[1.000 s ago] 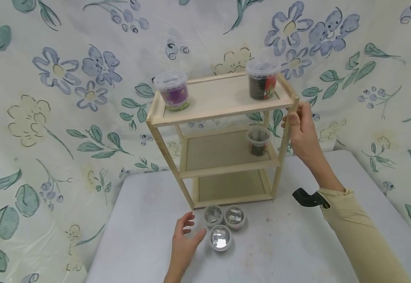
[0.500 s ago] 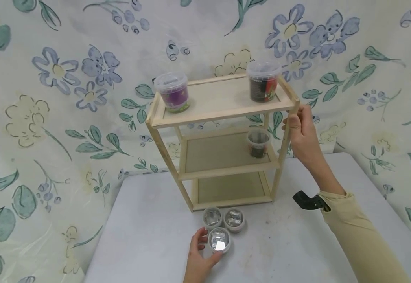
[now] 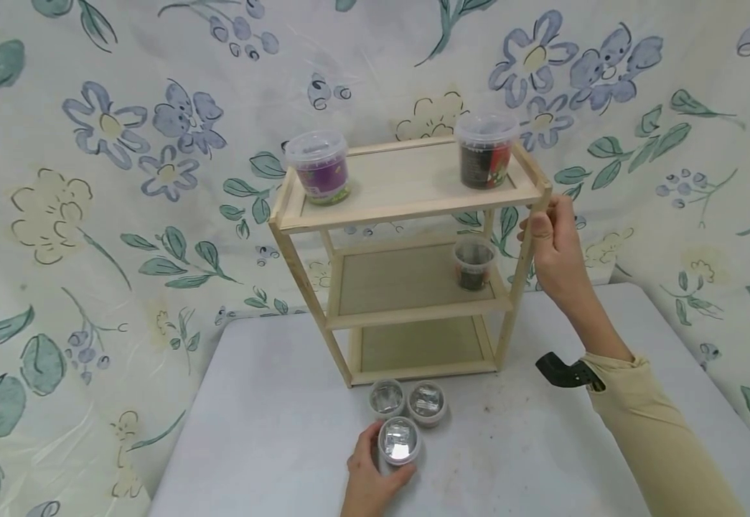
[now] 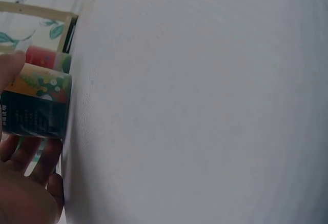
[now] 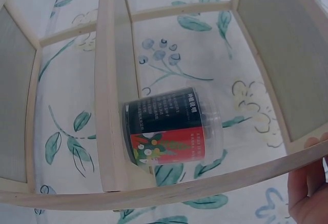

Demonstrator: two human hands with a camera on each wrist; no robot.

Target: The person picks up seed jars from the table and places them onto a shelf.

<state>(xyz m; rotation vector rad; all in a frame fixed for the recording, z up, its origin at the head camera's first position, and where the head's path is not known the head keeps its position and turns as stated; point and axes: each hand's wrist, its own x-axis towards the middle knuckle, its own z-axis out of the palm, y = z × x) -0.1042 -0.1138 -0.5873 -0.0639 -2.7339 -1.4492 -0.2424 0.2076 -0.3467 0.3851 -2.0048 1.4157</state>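
clamping silver-topped cup (image 3: 399,441) in left hand (image 3: 371,480), bottom centre, beside two similar cups (image 3: 426,403), gripping wooden rack (image 3: 394,283) in right hand (image 3: 560,253), centre right

Head cam looks down to the far edge of the worktop (image 3: 271,402). Wrist cams are closer, sideways; right and head share the rack (image 3: 407,181).

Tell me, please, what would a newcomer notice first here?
Probably the three-tier wooden shelf on the white table, its right front post held by the right hand. On top, a purple-labelled tub stands left, a black-and-red tub right. In front, the left hand grips the nearest small tub of three.
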